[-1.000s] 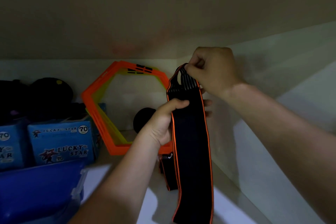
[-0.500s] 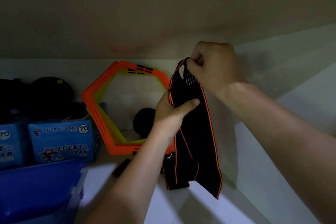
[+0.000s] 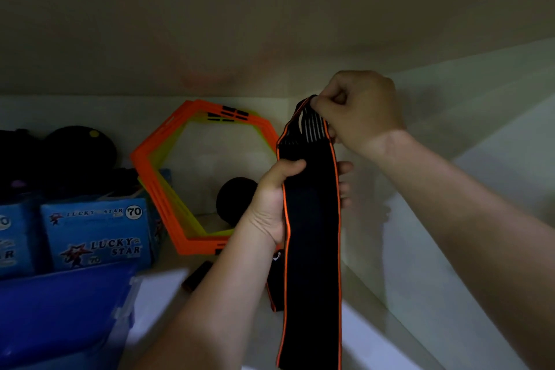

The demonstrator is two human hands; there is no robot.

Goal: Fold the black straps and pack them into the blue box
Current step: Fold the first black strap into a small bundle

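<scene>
Black strap [image 3: 312, 219], orange-edged, hangs vertically in front of the shelf [image 3: 162, 285], its lower end running out of view. Right hand [image 3: 360, 111] pinches the top end. Left hand [image 3: 270, 198] grips the strap just below, thumb in front and fingers behind. Blue box [image 3: 60, 309] sits at lower left, well apart from the strap. Orange hexagonal rings [image 3: 150, 165] lean at the rear, beside the Lucky Star cartons [image 3: 96, 234].

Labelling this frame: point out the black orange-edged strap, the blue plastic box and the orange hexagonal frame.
black orange-edged strap [image 3: 312, 234]: head view, mid hanging length
blue plastic box [image 3: 60, 309]: head view, near side
orange hexagonal frame [image 3: 201, 245]: head view, bottom bar
</scene>
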